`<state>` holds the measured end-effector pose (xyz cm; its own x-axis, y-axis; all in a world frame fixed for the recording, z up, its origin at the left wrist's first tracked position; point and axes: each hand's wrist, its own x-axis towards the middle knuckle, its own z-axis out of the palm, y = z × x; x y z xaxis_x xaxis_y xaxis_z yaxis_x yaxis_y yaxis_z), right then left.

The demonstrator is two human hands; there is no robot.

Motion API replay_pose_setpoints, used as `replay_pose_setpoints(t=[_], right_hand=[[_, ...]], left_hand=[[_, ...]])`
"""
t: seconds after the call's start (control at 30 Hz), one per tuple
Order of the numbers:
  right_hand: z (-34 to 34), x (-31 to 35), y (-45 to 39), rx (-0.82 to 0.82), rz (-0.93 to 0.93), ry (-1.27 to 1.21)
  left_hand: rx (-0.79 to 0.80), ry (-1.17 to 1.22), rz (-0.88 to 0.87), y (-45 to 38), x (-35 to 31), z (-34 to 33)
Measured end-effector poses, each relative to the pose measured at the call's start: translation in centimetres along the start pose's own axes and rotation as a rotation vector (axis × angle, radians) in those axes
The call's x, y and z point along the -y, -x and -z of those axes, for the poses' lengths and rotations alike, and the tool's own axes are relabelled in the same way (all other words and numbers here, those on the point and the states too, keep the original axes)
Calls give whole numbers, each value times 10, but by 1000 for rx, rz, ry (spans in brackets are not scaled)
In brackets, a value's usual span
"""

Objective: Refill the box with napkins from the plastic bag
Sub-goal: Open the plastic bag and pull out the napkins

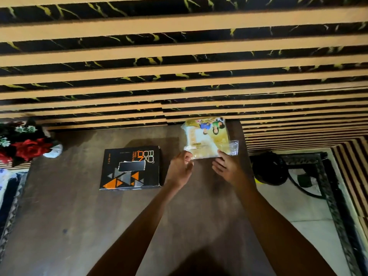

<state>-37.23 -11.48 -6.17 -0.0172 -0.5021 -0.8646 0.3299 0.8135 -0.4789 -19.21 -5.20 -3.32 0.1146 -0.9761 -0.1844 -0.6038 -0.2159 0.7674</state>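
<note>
A plastic bag of napkins (pixel 207 136), yellow with a printed picture, lies at the far side of the brown table (pixel 79 216) against the striped wall. My left hand (pixel 180 170) pinches its near left corner. My right hand (pixel 227 168) touches the near right corner with fingers spread, next to a loose clear plastic flap (pixel 233 147). The black napkin box (pixel 130 168) with orange and grey triangles lies flat to the left of the bag; its top slot is dark.
Red artificial flowers (pixel 25 147) and a pale wrapped lump (pixel 53 152) sit at the table's far left. Right of the table, a dark round object (pixel 268 168) rests on the tiled floor. The striped wall (pixel 179 56) rises right behind the table.
</note>
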Motion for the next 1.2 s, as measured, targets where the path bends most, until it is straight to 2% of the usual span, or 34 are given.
replay_pose_setpoints(t=[0.07, 0.17, 0.37, 0.43, 0.7, 0.87, 1.03, 1.07, 1.13, 1.2], right_hand=[[-2, 4, -9, 20, -53, -50], [-6, 4, -18, -39, -65, -97], [-9, 0, -18, 30, 53, -226], [-11, -2, -17, -17, 81, -211], [32, -68, 15, -104, 34, -177], [70, -121, 58, -74, 4, -165], [92, -145, 80, -102, -28, -169], [94, -146, 83, -111, -49, -134], [98, -143, 89, -122, -115, 88], [103, -137, 96, -39, -214, 358]], left_hand=[[-4, 5, 17, -5, -4, -6], [-33, 1, 30, -6, -5, -9], [-76, 7, 20, -2, 1, -10], [-84, 15, 26, 0, 3, -10], [-97, -44, 65, 31, 14, -24], [46, -299, 39, 76, 26, -48], [170, -433, 14, 111, 34, -63], [179, -438, 16, 114, 34, -64], [183, -423, 9, 117, 34, -64], [172, -406, -2, 117, 32, -63]])
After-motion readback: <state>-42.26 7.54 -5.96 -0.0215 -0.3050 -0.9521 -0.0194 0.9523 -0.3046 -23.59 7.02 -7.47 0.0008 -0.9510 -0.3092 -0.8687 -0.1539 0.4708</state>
